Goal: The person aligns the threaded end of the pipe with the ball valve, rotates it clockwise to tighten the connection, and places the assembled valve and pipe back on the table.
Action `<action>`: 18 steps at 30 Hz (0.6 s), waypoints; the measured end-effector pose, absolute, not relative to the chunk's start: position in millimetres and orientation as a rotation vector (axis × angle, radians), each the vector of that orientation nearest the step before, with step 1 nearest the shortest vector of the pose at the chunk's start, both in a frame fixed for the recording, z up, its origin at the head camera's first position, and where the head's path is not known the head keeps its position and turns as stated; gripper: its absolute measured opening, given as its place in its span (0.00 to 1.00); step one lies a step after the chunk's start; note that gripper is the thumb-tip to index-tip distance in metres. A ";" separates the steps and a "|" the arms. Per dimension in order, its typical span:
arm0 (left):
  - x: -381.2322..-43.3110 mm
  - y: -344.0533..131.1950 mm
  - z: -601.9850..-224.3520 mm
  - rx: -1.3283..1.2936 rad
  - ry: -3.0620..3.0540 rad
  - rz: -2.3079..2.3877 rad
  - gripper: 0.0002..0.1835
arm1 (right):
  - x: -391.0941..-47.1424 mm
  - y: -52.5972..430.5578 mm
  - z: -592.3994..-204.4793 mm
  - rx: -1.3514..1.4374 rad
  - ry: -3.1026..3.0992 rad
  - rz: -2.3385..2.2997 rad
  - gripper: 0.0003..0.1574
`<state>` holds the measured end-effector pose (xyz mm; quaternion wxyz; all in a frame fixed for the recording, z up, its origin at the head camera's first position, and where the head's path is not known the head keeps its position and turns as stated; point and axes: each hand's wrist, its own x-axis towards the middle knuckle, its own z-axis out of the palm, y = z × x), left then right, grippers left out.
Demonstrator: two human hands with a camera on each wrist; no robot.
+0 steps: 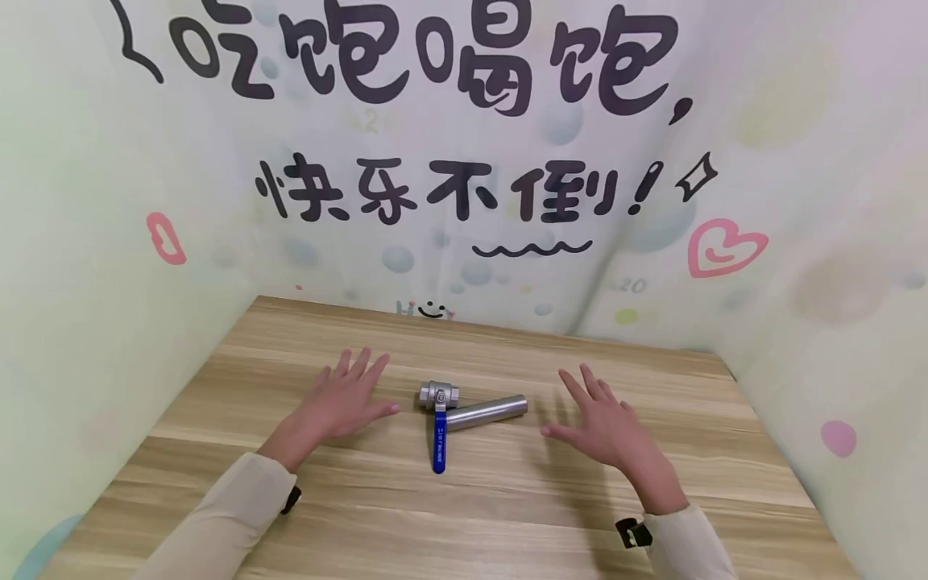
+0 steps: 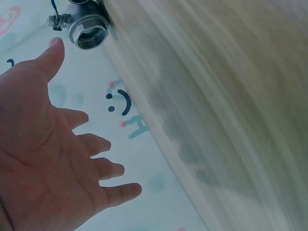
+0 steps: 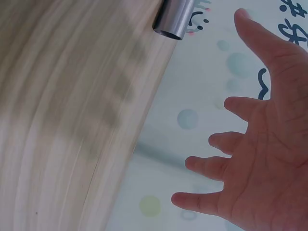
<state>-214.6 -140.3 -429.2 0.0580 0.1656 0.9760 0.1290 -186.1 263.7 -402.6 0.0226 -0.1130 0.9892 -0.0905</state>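
A steel ball valve point(image 1: 439, 395) lies on the wooden table, its blue lever handle point(image 1: 440, 443) pointing toward me. Just right of the handle a short metal pipe point(image 1: 489, 412) lies at a slant. My left hand point(image 1: 348, 403) is spread to the left of the valve, holding nothing. To the right of the pipe my right hand point(image 1: 605, 423) is spread too, its palm bare. The left wrist view shows the valve's threaded opening point(image 2: 91, 37) beyond the thumb. One hollow pipe end point(image 3: 171, 21) appears at the top of the right wrist view.
The wood-grain table point(image 1: 464, 515) ends at the back against a white printed curtain point(image 1: 449, 274) with dark lettering. More curtain closes in both sides. A black strap point(image 1: 634, 532) sits at the right wrist, another point(image 1: 291, 499) at the left.
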 end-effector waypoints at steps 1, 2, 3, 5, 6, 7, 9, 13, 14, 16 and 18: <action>-214.6 -139.2 -429.0 0.501 2.952 0.391 0.47 | -187.2 261.8 -402.4 -0.352 3.058 -0.286 0.62; -214.8 -138.1 -428.8 0.497 2.944 0.396 0.47 | -188.2 259.8 -402.4 -0.353 3.050 -0.290 0.62; -215.3 -137.0 -428.6 0.493 2.934 0.402 0.47 | -189.1 257.6 -402.2 -0.353 3.041 -0.298 0.62; -216.2 -134.0 -427.9 0.491 2.917 0.416 0.47 | -190.8 254.4 -401.8 -0.349 3.030 -0.307 0.63; -216.9 -132.7 -427.9 0.488 2.908 0.421 0.47 | -191.6 252.9 -401.5 -0.353 3.027 -0.307 0.63; -217.4 -131.2 -427.8 0.485 2.898 0.429 0.47 | -192.5 251.5 -401.5 -0.356 3.025 -0.312 0.63; -218.4 -128.6 -428.0 0.488 2.888 0.436 0.47 | -193.9 248.6 -401.3 -0.359 3.021 -0.316 0.63; -218.9 -123.7 -427.8 0.489 2.881 0.433 0.47 | -196.5 243.7 -401.4 -0.366 3.011 -0.316 0.63; -218.8 -122.4 -427.6 0.491 2.880 0.433 0.47 | -196.8 242.4 -401.5 -0.366 3.007 -0.315 0.63; -218.6 -120.0 -427.6 0.488 2.877 0.432 0.47 | -197.4 239.9 -402.0 -0.368 3.000 -0.315 0.63; -218.4 -117.6 -427.7 0.489 2.870 0.437 0.47 | -198.2 237.5 -402.8 -0.373 2.992 -0.325 0.62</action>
